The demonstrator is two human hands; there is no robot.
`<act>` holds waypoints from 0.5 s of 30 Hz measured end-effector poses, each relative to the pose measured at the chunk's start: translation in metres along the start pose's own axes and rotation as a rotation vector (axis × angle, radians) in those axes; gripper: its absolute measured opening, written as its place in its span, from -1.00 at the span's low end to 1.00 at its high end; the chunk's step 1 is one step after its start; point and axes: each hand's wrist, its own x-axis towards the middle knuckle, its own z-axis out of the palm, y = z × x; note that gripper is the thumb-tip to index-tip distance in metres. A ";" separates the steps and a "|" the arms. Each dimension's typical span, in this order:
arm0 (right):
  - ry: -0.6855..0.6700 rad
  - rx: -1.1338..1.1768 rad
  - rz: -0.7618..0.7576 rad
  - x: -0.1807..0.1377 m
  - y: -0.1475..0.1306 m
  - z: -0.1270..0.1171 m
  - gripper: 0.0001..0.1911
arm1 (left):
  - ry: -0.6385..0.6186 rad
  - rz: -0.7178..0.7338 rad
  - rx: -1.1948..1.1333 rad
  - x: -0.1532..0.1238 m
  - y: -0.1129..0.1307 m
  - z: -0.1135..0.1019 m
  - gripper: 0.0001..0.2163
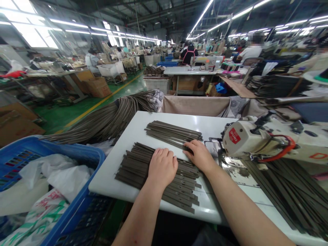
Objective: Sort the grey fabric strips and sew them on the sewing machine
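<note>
Two heaps of flat brown strips lie on the white table (120,143). My left hand (162,167) rests palm down on the near, larger heap of strips (133,164), its fingers curled under at the tips. My right hand (198,154) reaches between the heaps with its fingers curled on the end of strips at the edge of the far heap (171,133). What the curled fingers grip is hidden under the hands.
A sewing machine (246,136) stands at the right, with more strips (289,191) in front of it. A long bundle of strips (107,119) hangs off the table's left. A blue crate (77,191) with bags sits at lower left. Other people work at distant tables.
</note>
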 end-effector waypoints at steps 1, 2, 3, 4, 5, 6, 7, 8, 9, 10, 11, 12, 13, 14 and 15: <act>-0.001 0.018 0.002 0.000 0.000 0.000 -0.76 | -0.015 -0.006 0.007 0.000 0.000 0.000 -0.85; -0.003 0.036 -0.001 0.000 -0.001 -0.001 -0.79 | -0.027 -0.011 0.015 0.000 0.000 0.000 -0.84; -0.004 0.053 -0.007 0.000 -0.001 -0.001 -0.80 | -0.036 -0.014 0.021 0.000 0.000 0.000 -0.83; -0.007 0.068 -0.015 -0.001 -0.001 -0.001 -0.81 | -0.041 -0.016 0.023 0.000 0.000 0.000 -0.83; -0.008 0.079 -0.022 -0.001 -0.001 0.000 -0.81 | -0.041 -0.019 0.023 0.000 0.000 0.000 -0.83; -0.007 0.088 -0.023 -0.001 -0.001 0.000 -0.80 | -0.036 -0.023 0.021 0.000 0.000 0.001 -0.84; -0.009 0.098 -0.021 -0.001 -0.001 0.001 -0.79 | -0.026 -0.028 0.018 -0.001 0.000 0.002 -0.84; -0.012 0.111 -0.015 -0.001 -0.001 0.001 -0.78 | -0.013 -0.030 0.014 -0.001 -0.001 0.004 -0.83; -0.016 0.128 -0.010 -0.002 0.000 0.002 -0.77 | 0.002 -0.030 0.010 -0.002 -0.001 0.006 -0.78; -0.016 0.144 -0.010 -0.002 0.001 0.003 -0.76 | 0.015 -0.027 0.006 -0.002 -0.002 0.008 -0.72; -0.014 0.157 -0.017 -0.002 0.001 0.004 -0.77 | 0.023 -0.023 0.003 -0.003 -0.003 0.010 -0.66; -0.008 0.165 -0.030 -0.002 0.002 0.004 -0.77 | 0.025 -0.019 0.000 -0.003 -0.003 0.011 -0.62; -0.002 0.165 -0.049 -0.002 0.002 0.005 -0.77 | 0.024 -0.017 -0.002 -0.003 -0.004 0.012 -0.59; 0.002 0.161 -0.068 -0.002 0.003 0.005 -0.77 | 0.022 -0.017 -0.003 -0.004 -0.004 0.013 -0.57; 0.000 0.158 -0.087 -0.002 0.002 0.006 -0.77 | 0.021 -0.019 -0.004 -0.004 -0.004 0.013 -0.56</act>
